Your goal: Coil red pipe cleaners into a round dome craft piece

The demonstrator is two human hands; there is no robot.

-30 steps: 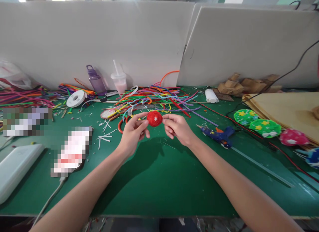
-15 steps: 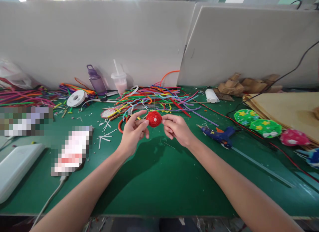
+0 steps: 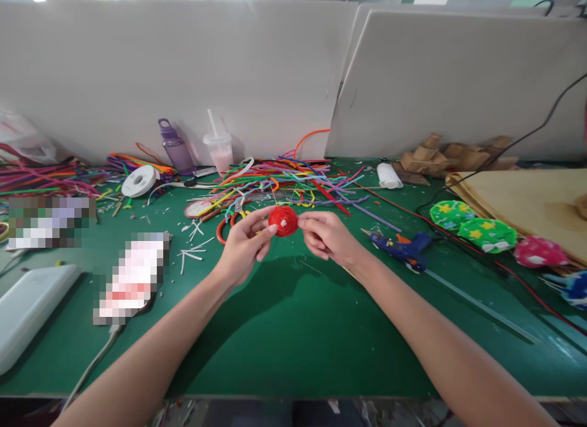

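Both sides of red disc (image 3: 283,221): pinched by left hand (image 3: 250,237) at nine o'clock; met by right hand (image 3: 328,234), fingertips narrowed, at three; grip there cannot be told.
Disc place: held above table (image 3: 293,353).
Disc risk: windings could be loosened by uneven pulling.
Glue gun (image 3: 403,249), past three o'clock: hard plastic; could be knocked by outward swing.
Pipe cleaners (image 3: 293,173), twelve o'clock: fuzzy, thin, tangled.

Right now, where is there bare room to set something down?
The broadest bare tabletop patch lies between the forearms, reaching the front edge. A smaller one lies between the glue stick and right forearm. Crowded: behind the hands, with pipe cleaners and scissors.
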